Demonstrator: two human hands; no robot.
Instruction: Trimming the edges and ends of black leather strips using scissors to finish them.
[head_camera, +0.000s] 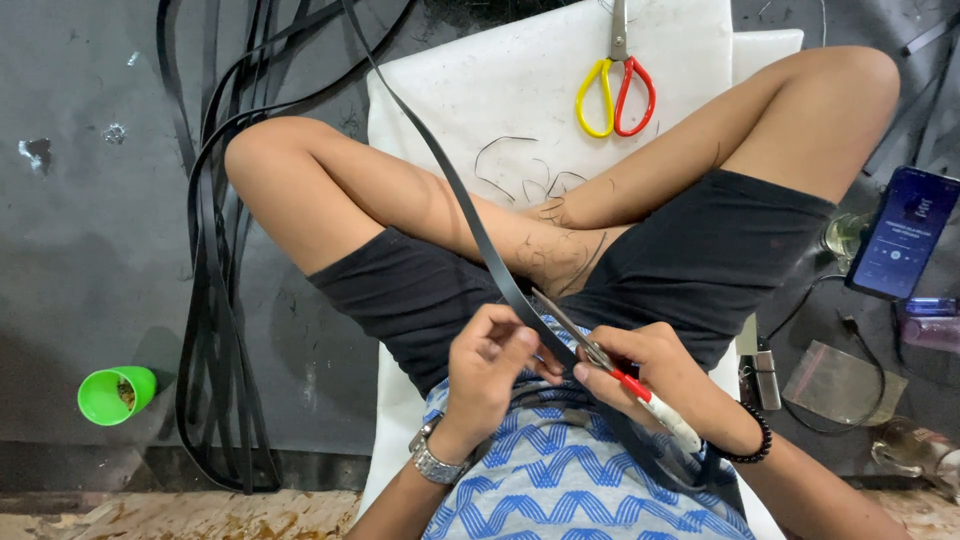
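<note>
Head view looks down on a cross-legged person whose left hand (492, 365) pinches a flat, glossy black strap (470, 215) at lower centre, fingers closed on it, while the right hand (655, 375) is wrapped tight round a slim blade tool with a red-and-white handle (640, 392) laid against the strap. Behind the knees, a scuffed white foam pad (520, 90) carries yellow-and-red scissors (616, 85) at upper centre. Around it lies dull grey floor (90, 250) with loose black strips (215, 300), a green plastic cup (117, 393) lower left and a lit phone (903, 232) at right.
</note>
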